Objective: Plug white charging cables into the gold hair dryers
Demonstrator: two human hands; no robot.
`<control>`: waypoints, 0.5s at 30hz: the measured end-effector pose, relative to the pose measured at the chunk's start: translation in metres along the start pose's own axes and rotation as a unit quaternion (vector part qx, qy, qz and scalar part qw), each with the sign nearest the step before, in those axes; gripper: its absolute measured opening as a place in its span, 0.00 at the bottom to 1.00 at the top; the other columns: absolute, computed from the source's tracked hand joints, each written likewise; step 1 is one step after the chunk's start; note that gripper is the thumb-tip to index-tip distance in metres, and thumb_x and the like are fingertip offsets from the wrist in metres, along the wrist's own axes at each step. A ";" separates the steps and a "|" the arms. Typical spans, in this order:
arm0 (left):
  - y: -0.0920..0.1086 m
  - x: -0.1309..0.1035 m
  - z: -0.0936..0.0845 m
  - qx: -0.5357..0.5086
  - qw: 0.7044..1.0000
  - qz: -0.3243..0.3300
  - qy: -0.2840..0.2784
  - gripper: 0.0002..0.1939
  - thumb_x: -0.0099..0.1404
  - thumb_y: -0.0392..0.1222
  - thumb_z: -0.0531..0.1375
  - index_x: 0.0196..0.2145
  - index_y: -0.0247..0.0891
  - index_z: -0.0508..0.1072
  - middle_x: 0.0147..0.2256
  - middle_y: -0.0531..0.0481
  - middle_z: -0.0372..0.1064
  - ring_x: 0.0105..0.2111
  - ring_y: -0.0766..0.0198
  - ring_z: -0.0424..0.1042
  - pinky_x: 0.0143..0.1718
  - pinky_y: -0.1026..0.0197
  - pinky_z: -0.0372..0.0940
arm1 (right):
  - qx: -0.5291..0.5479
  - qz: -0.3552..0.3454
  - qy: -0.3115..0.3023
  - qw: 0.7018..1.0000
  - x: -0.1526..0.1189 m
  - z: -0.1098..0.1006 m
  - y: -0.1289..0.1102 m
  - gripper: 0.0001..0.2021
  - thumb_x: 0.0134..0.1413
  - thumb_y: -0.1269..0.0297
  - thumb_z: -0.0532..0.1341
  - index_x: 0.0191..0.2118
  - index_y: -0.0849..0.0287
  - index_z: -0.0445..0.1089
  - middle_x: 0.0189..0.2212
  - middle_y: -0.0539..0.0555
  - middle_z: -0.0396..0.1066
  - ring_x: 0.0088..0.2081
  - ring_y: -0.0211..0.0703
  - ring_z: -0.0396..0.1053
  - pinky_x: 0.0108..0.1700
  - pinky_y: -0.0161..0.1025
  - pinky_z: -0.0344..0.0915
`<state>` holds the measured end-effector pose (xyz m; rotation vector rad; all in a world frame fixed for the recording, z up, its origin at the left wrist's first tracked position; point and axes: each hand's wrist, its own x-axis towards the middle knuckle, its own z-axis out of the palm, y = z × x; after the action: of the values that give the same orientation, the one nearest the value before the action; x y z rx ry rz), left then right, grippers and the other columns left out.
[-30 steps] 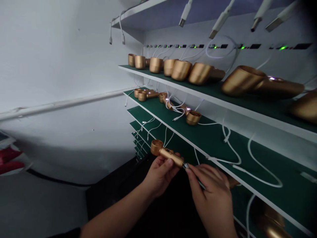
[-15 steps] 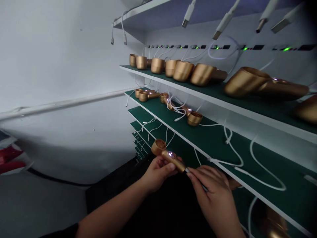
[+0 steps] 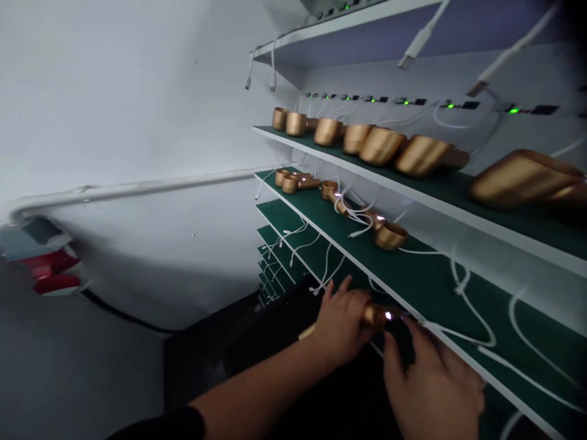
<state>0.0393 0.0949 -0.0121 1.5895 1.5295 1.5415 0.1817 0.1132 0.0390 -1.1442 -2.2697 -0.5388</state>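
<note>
My left hand (image 3: 342, 324) is wrapped over a gold handheld device (image 3: 378, 315) with a small lit white light, holding it at the front edge of a green-matted shelf (image 3: 413, 281). My right hand (image 3: 433, 385) hovers just below and to the right of the device, fingers spread, near a white charging cable (image 3: 463, 327) that runs along the shelf. Whether the cable sits in the device is hidden by my hands.
Several gold devices (image 3: 389, 146) line the upper shelf, and a few more (image 3: 387, 234) lie plugged in on the middle shelf. White USB cables (image 3: 419, 43) hang from above. Green lights (image 3: 449, 105) glow on a power strip. More shelves (image 3: 275, 250) step down on the left.
My left hand has carried the gold device right and down onto the shelf edge and now covers it. My right hand has let go of the plug end and spread. The view has shifted left.
</note>
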 end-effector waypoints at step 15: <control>-0.073 -0.090 -0.025 0.194 0.957 -0.201 -0.075 0.29 0.53 0.50 0.64 0.50 0.34 0.68 0.46 0.35 0.65 0.45 0.42 0.63 0.45 0.44 0.58 | 0.527 0.401 -0.316 0.679 0.000 0.074 -0.092 0.29 0.48 0.40 0.59 0.45 0.62 0.72 0.33 0.59 0.75 0.33 0.51 0.73 0.26 0.41 0.69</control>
<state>0.0100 0.0269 -0.1050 1.4261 2.0026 0.9201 0.0858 0.1033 -0.0287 -1.5137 -1.6354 1.5194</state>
